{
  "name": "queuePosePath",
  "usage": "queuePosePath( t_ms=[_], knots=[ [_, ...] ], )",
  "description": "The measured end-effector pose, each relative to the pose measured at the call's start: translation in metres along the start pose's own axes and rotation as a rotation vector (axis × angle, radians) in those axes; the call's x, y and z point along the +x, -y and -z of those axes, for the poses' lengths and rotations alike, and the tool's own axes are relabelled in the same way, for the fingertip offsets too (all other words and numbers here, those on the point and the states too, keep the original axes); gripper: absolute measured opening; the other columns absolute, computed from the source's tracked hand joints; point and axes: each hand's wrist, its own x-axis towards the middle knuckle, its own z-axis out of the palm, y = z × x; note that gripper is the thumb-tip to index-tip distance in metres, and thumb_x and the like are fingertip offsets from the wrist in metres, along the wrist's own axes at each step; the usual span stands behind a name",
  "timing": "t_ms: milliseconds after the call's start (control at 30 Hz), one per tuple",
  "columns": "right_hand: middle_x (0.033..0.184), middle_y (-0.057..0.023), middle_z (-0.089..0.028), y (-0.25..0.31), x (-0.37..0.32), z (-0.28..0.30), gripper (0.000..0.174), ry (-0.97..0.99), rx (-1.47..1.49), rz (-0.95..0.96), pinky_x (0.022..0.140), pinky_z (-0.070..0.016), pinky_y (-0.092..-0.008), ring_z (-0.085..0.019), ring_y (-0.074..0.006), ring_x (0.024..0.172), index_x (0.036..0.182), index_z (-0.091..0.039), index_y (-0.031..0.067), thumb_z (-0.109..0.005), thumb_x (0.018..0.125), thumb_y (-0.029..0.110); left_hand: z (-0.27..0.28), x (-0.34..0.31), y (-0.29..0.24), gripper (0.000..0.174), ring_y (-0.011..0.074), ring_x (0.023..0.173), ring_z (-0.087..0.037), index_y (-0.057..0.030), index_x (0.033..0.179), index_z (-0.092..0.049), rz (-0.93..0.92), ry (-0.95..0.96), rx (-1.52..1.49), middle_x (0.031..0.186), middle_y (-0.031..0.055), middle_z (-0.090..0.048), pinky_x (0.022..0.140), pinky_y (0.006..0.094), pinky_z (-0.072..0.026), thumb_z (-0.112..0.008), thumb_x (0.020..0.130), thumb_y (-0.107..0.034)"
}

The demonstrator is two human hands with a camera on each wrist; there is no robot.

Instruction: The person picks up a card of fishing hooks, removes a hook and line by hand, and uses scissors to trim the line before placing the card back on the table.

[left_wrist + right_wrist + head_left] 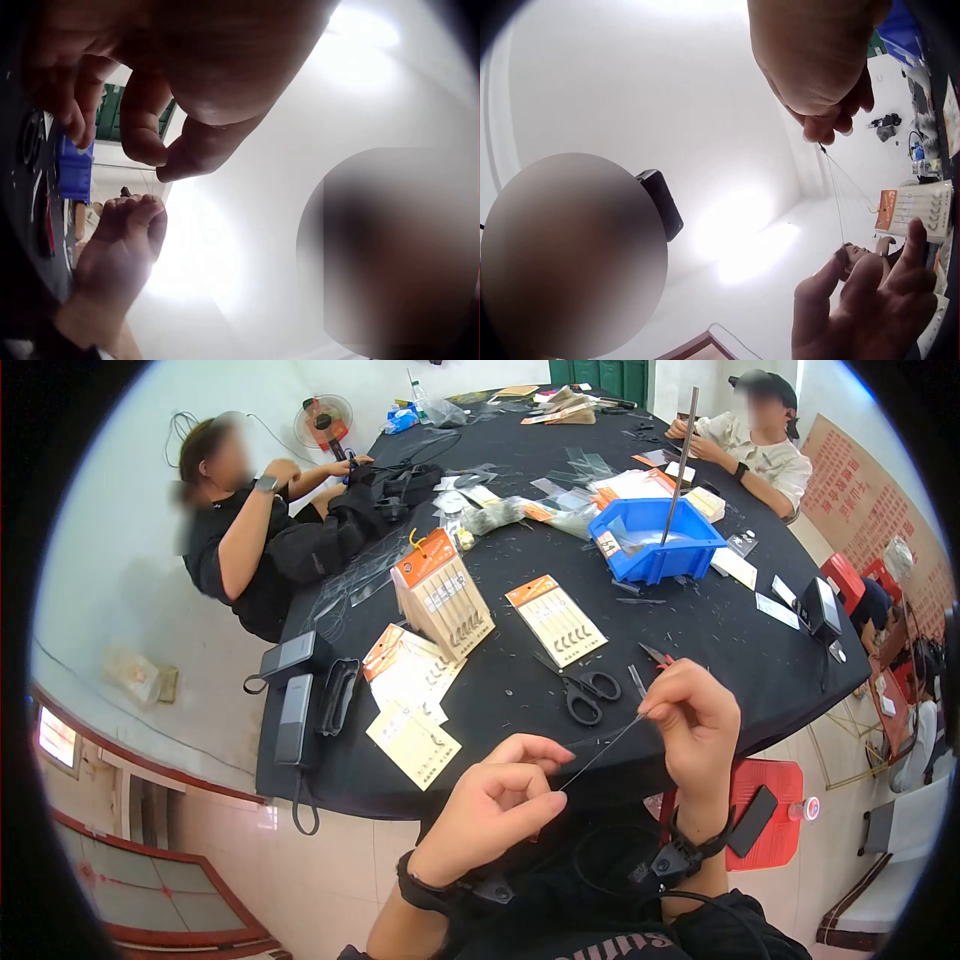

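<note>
In the head view a thin line (603,752) runs taut between both hands above the table's front edge. The left hand (495,805) pinches its lower end between thumb and index finger, the other fingers loosely bent. The right hand (697,735) grips the upper end in its fingertips. A small dark piece (823,148) shows at the right fingertips in the right wrist view, with two fine strands leading from it toward the left hand (866,311). Black scissors (583,695) and red-handled pliers (657,655) lie on the cloth beyond the hands.
Hook cards (557,622) lie on the black table, beside an upright card stack (445,598). A blue bin (655,545) holding a metal rod stands farther back. Black cases (293,720) sit at the left edge. Two people sit across the table; a red stool (780,800) is at right.
</note>
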Motion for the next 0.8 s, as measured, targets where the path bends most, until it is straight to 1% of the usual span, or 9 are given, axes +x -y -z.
queuePosePath(
  t_ms=[100, 167, 200, 300, 400, 500, 600, 700, 800],
  knots=[
    [0.076, -0.0054, -0.064, -0.003, -0.001, 0.005, 0.011, -0.029, 0.033, -0.066, 0.061, -0.0426, -0.0256, -0.056, -0.0134, 0.068, 0.08, -0.064, -0.0009, -0.074, 0.082, 0.003, 0.002, 0.0, 0.011, 0.034, 0.0149, 0.105, -0.052, -0.01, 0.065, -0.05, 0.012, 0.036, -0.303, 0.129, 0.0126, -0.052, 0.09, 0.0313, -0.0445, -0.059, 0.093, -0.027],
    [0.076, -0.0056, -0.064, -0.004, -0.001, 0.004, 0.01, -0.028, 0.027, -0.012, 0.06, -0.0425, -0.0254, -0.056, -0.0136, 0.068, 0.079, -0.064, -0.0008, -0.073, 0.082, 0.002, 0.006, -0.004, 0.016, 0.038, 0.0193, 0.112, -0.05, -0.013, 0.063, -0.047, 0.08, 0.062, -0.58, 0.13, 0.0139, -0.052, 0.097, 0.0359, -0.0424, -0.052, 0.093, -0.035],
    [0.076, -0.0056, -0.065, -0.005, -0.001, 0.003, 0.01, -0.028, 0.024, 0.015, 0.06, -0.0424, -0.0254, -0.056, -0.0137, 0.068, 0.079, -0.064, -0.0007, -0.073, 0.081, 0.001, 0.009, -0.005, 0.019, 0.04, 0.0205, 0.11, -0.049, -0.0142, 0.059, -0.046, 0.146, 0.066, -0.658, 0.126, 0.0135, -0.053, 0.096, 0.036, -0.0409, -0.047, 0.091, -0.039],
    [0.075, -0.0059, -0.065, -0.007, -0.002, -0.001, 0.01, -0.041, 0.025, 0.043, 0.06, -0.0423, -0.0251, -0.056, -0.014, 0.067, 0.077, -0.063, -0.0007, -0.073, 0.081, 0.0, 0.015, -0.004, 0.024, 0.041, 0.0204, 0.106, -0.048, -0.0146, 0.056, -0.045, 0.271, 0.126, -1.02, 0.123, 0.0124, -0.053, 0.09, 0.0343, -0.0415, -0.046, 0.09, -0.038],
    [0.074, -0.0061, -0.065, -0.007, -0.002, -0.006, 0.01, -0.048, 0.021, 0.052, 0.06, -0.0425, -0.0252, -0.057, -0.0142, 0.067, 0.076, -0.063, -0.0007, -0.073, 0.08, -0.001, 0.014, -0.006, 0.024, 0.042, 0.0197, 0.104, -0.046, -0.0168, 0.054, -0.042, 0.334, 0.071, -1.114, 0.119, 0.0111, -0.054, 0.088, 0.0326, -0.0403, -0.044, 0.09, -0.038],
    [0.075, -0.0063, -0.065, -0.009, -0.003, -0.004, 0.01, -0.031, 0.02, 0.061, 0.06, -0.0425, -0.0252, -0.057, -0.0143, 0.067, 0.076, -0.064, -0.0009, -0.073, 0.08, -0.001, 0.013, -0.008, 0.03, 0.04, 0.0191, 0.096, -0.05, -0.0125, 0.064, -0.055, 0.35, 0.113, -1.225, 0.117, 0.0111, -0.057, 0.081, 0.0309, -0.0429, -0.043, 0.092, -0.038],
    [0.076, -0.0065, -0.065, -0.005, -0.002, -0.001, 0.011, 0.016, 0.112, -0.005, 0.06, -0.0424, -0.025, -0.057, -0.0147, 0.067, 0.077, -0.065, -0.0007, -0.074, 0.082, 0.004, 0.011, -0.009, 0.021, 0.041, 0.0162, 0.085, -0.052, -0.0038, 0.094, -0.068, 0.331, -0.147, -0.76, 0.118, 0.0109, -0.06, 0.07, 0.0272, -0.0436, -0.043, 0.095, -0.037],
    [0.077, -0.0068, -0.066, 0.001, -0.003, -0.002, 0.015, 0.128, 0.164, -0.055, 0.061, -0.0433, -0.0264, -0.058, -0.0156, 0.068, 0.078, -0.066, -0.0005, -0.075, 0.083, 0.01, -0.003, -0.007, 0.01, 0.048, 0.0117, 0.078, -0.052, 0.0007, 0.125, -0.062, 0.06, -0.508, -0.124, 0.121, 0.0106, -0.061, 0.061, 0.0232, -0.0409, -0.042, 0.098, -0.033],
    [0.076, -0.007, -0.066, 0.009, -0.003, -0.009, 0.019, 0.205, 0.139, -0.102, 0.062, -0.0449, -0.0285, -0.06, -0.0171, 0.068, 0.079, -0.067, -0.0002, -0.075, 0.084, 0.016, -0.011, -0.006, -0.004, 0.036, 0.0071, 0.09, -0.054, 0.0009, 0.121, -0.066, -0.134, -0.404, 0.123, 0.122, 0.0091, -0.06, 0.069, 0.0198, -0.0429, -0.047, 0.101, -0.022]
  ],
)
